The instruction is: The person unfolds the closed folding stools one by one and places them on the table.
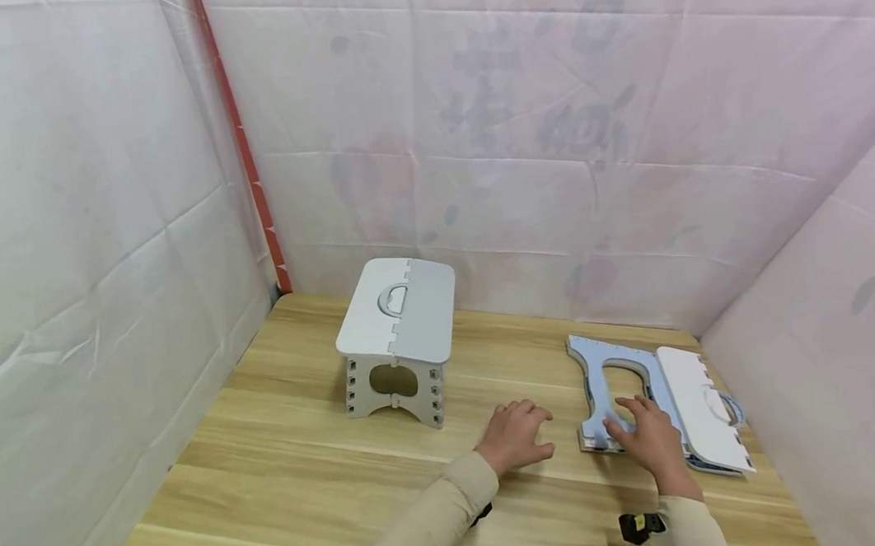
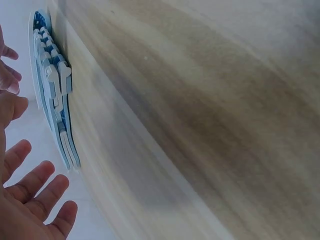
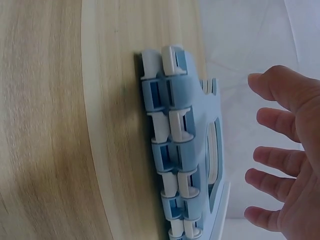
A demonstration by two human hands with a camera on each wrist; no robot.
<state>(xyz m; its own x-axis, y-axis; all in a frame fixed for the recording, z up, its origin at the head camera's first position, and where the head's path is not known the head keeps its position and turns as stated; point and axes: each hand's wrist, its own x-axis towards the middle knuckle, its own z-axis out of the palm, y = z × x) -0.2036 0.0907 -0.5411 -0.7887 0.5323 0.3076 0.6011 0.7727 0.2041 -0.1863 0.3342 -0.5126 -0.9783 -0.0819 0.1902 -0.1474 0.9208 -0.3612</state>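
A folded blue and white stool [image 1: 670,393] lies flat at the right of the table, its hinged edge filling the middle of the right wrist view [image 3: 175,145]. Just above its near part is my right hand [image 1: 650,439], fingers spread and holding nothing. My left hand [image 1: 514,436] hovers over the wood to the left of that stool, thumb and fingers apart, nothing in it. The left wrist view also has the folded stool [image 2: 55,90] beyond the spread fingers of the left hand [image 2: 30,205].
An unfolded white and grey stool [image 1: 395,312] stands upright on the wooden table [image 1: 268,447], left of both hands. Pale patterned sheets [image 1: 505,137] hang behind the table and at both sides, with a red strip [image 1: 245,151] at the back left corner.
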